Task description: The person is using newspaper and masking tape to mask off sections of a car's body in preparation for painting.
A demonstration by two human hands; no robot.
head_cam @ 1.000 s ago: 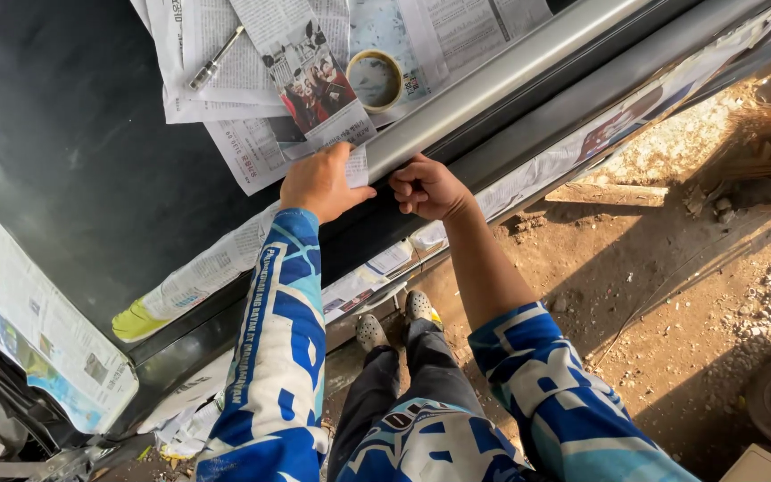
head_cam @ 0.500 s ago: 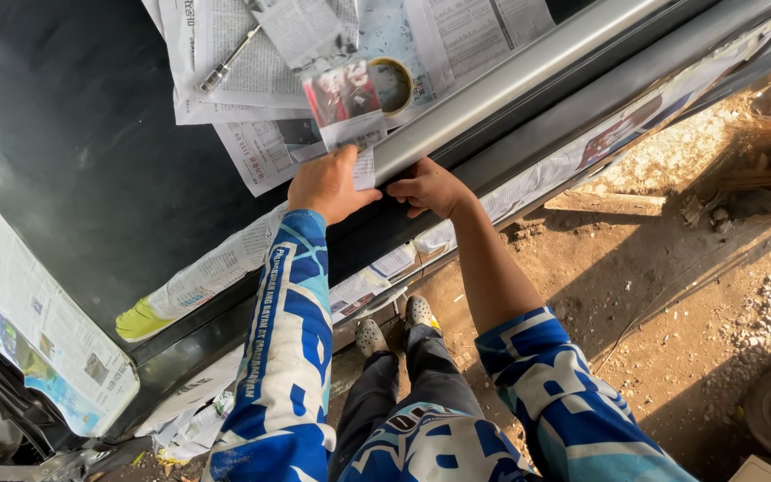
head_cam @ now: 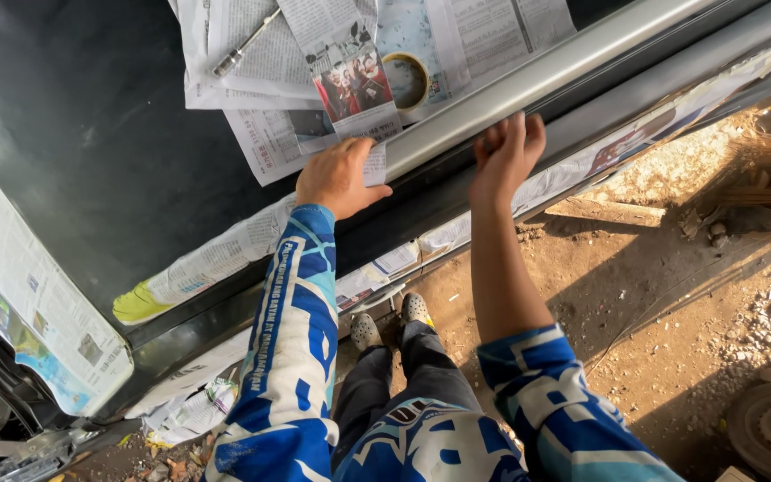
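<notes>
— What is the left hand (head_cam: 339, 178) doing?
— It lies spread and flat on the bottom end of a newspaper strip (head_cam: 354, 85), near the middle of the frame. The thumb sticks out to the side. It presses the paper down and does not grab it

— And the right hand (head_cam: 503, 156)?
— It is a bit to the right, with its fingers close together and laid up on the long grey rail (head_cam: 582, 62). I see nothing in it

— Where is the paper?
— It hangs down from the top middle, over more newspaper sheets (head_cam: 261, 134) on the big dark panel (head_cam: 91, 134). Its bottom end reaches the rail

— So what step is this?
— I think the paper is being held in place along the rail. To stay there it would need sticking down and a flat edge. A tape roll (head_cam: 406, 80) lies just beside the strip, top middle. A thin metal tool (head_cam: 243, 45) lies at the upper left

— What else?
— A paper band (head_cam: 207, 263) runs along the panel's lower edge, and the shoes (head_cam: 390, 321) stand on dirt ground (head_cam: 671, 295)

— What changed from a second ago?
— The right hand was curled up close beside the left. Now it has slid away to the right and opened out. The left hand stayed on the paper
</notes>
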